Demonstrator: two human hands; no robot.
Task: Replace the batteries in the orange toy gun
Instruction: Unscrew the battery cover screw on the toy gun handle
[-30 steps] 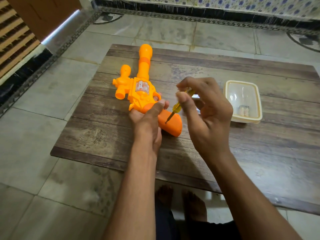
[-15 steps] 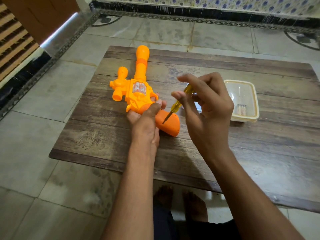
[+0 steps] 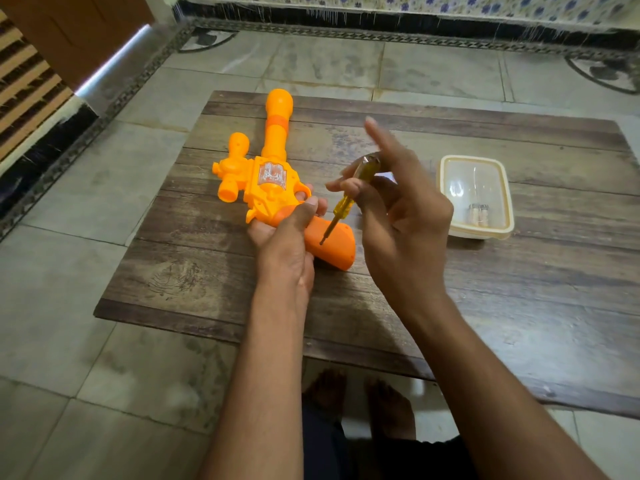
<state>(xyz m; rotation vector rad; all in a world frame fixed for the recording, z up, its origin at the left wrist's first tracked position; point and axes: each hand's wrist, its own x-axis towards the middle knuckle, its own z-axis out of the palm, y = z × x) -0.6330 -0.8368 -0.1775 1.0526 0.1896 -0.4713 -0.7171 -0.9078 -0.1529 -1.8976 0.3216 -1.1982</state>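
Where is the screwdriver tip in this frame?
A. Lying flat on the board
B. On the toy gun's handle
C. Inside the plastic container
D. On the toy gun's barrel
B: the right hand holds the screwdriver with its tip on the handle of the orange toy gun, which the left hand grips.

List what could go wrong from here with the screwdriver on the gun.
1. The screwdriver tip sits tilted on the gun handle; it could slip off and scratch the plastic or jab the left hand holding close by.
2. The right hand pinches the tool with only a few fingers, so the grip may be too weak to turn.
3. A freed screw could roll off the board.
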